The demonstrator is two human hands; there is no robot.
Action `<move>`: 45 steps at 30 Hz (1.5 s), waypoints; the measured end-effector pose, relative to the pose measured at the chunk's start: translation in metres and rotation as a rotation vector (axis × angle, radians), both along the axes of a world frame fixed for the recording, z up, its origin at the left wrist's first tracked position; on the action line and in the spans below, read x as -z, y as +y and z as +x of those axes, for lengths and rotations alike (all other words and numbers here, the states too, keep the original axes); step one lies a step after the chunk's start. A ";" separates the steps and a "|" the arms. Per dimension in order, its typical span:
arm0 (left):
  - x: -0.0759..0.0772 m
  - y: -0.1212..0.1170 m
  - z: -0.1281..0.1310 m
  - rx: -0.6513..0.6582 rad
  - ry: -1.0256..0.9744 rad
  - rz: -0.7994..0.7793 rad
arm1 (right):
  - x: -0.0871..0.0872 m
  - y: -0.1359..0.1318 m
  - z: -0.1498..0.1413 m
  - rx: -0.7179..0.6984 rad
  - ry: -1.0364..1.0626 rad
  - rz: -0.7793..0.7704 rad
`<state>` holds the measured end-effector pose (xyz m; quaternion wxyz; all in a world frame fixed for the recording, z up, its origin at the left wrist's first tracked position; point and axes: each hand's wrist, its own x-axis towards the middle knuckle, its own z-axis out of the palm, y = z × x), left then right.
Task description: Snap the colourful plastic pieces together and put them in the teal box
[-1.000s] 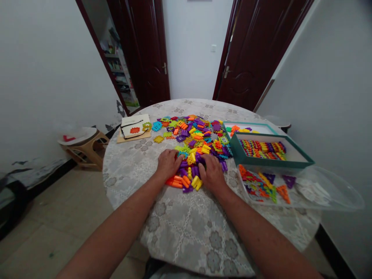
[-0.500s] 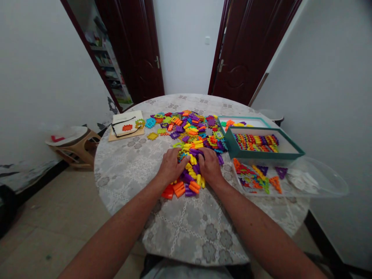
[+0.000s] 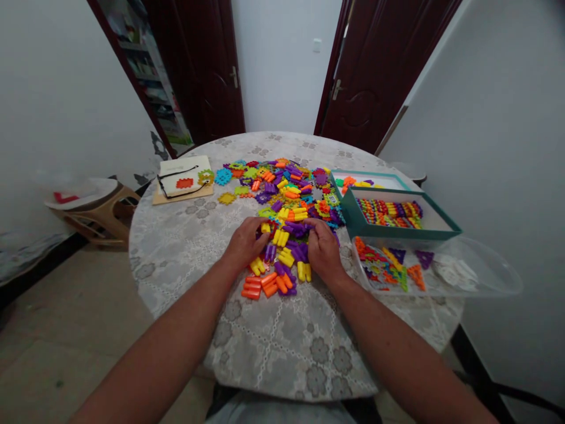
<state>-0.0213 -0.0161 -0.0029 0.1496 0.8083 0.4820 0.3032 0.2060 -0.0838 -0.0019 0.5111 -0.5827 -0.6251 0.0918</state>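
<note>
A pile of plastic building blocks (image 3: 286,257), mostly yellow, purple and orange finger-like pieces, lies between my hands on the table. My left hand (image 3: 245,242) is at the pile's left edge, thumb and fingers apart beside a yellow block (image 3: 265,227); it touches pieces without a clear grip. Across from it, my right hand (image 3: 324,246) curls at the right edge, thumb and index finger closed around the end of a purple block (image 3: 301,228). Its other fingers are partly hidden. Orange blocks (image 3: 251,288) lie nearest to me, in front of the hands.
Gear-shaped pieces (image 3: 253,172) spread behind the pile. At the right stand a green box (image 3: 441,222) with rows of coloured pieces and a clear plastic tray (image 3: 494,277) with triangular pieces. A notebook (image 3: 188,168) with a black cord lies on the left of the patterned tablecloth (image 3: 176,235).
My hands have moved apart, the left one outward to the left. Blocks between them are spread looser, and several yellow and purple pieces have shifted. The camera view has moved slightly.
</note>
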 end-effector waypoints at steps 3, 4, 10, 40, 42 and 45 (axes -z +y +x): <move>0.002 0.007 -0.008 -0.058 -0.086 -0.050 | -0.015 -0.006 0.003 -0.016 -0.080 0.019; 0.002 0.008 -0.010 -0.052 -0.097 -0.053 | -0.021 -0.008 0.005 -0.048 -0.131 0.015; 0.002 0.010 -0.009 -0.027 -0.125 -0.081 | -0.051 -0.036 0.015 -0.143 -0.579 -0.311; -0.001 0.008 -0.004 -0.050 -0.187 -0.078 | -0.035 -0.070 -0.040 -0.444 -0.534 -0.421; 0.001 0.009 -0.004 -0.044 -0.199 -0.069 | -0.036 -0.068 -0.039 -0.444 -0.515 -0.416; 0.001 0.008 -0.005 -0.050 -0.216 -0.063 | -0.040 -0.063 -0.033 -0.478 -0.436 -0.405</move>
